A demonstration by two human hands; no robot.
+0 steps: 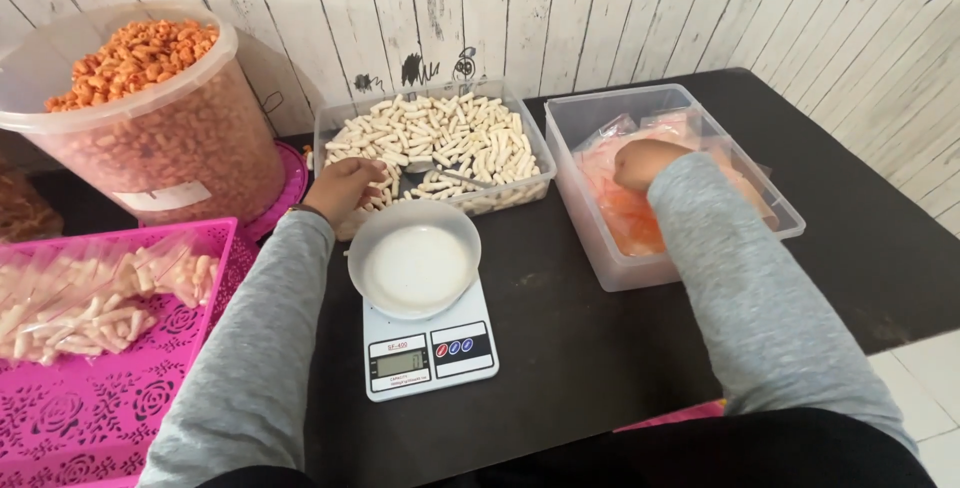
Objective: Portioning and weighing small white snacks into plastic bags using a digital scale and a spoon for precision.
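A wall of white painted planks [600, 8], worn and with small dark marks, closes the view at 12 o'clock, and a pale tiled floor [935, 388] shows at 4 o'clock. Before the wall stands a dark table [560, 348] that takes most of the picture. At 10 o'clock a big clear tub [170, 138] full of orange snacks stands on a pink lid. At 8 o'clock lies a pink plastic basket [90, 408] with small clear bags of pale snacks in it. At 12 o'clock sits a clear tray [440, 138] filled with white stick snacks, and a metal spoon [440, 170] lies on them. At 2 o'clock, just beside this tray, is a clear box [690, 188] with orange-tinted plastic bags. In the middle a white kitchen scale [425, 348] carries an empty white bowl [414, 263]. The left hand [345, 186] lies on the stick snacks at the near left corner of the tray, fingers bent into them; whether they grasp any I cannot tell. The right hand [645, 163] is inside the box, on the bags, and its fingers are hidden, so their state I cannot tell.
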